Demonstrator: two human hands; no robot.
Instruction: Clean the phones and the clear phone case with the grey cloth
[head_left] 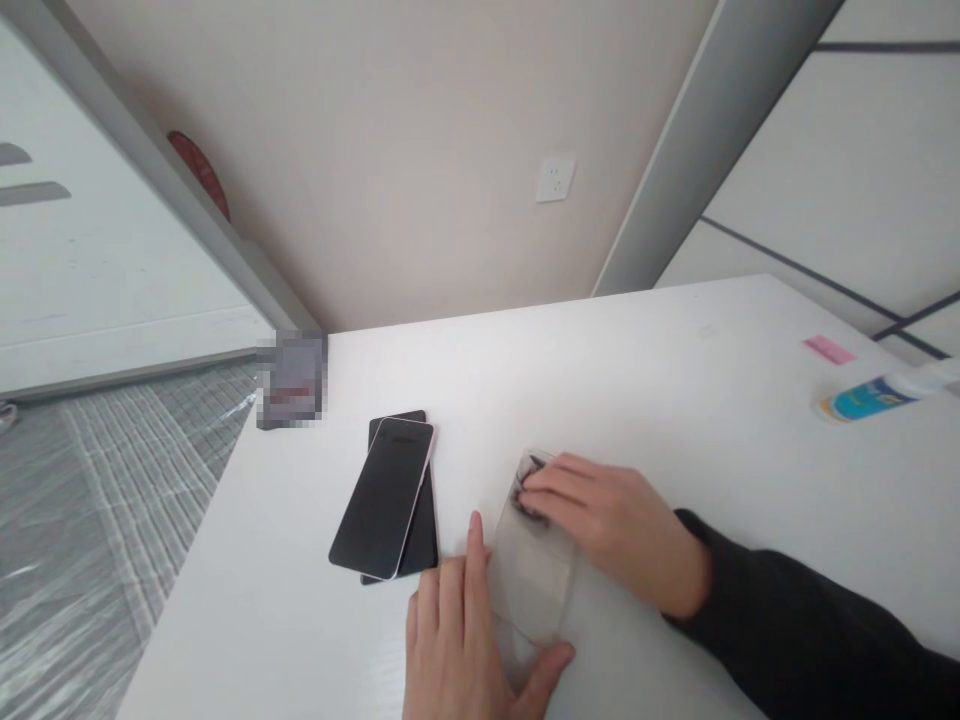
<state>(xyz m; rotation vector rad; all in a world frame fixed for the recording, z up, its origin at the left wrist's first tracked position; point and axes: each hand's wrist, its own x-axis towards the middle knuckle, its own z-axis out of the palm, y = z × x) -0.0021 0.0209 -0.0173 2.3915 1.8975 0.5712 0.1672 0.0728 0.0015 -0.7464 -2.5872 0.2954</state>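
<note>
Left hand (461,640) pins the clear film (532,570) flat, fingers spread; right hand (607,525) presses its top, fingers together. Two stacked phones (386,497) lie just left; a bottle (874,397) sits well right.

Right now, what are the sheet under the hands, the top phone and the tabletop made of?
Sheet: thin clear plastic film or glass, glossy; the table shows through it. The left hand and right hand press it flat.
Top phone: glossy black glass face, pale pinkish frame, likely metal or plastic.
Tabletop: smooth white laminate by its look, faintly sheened.
</note>
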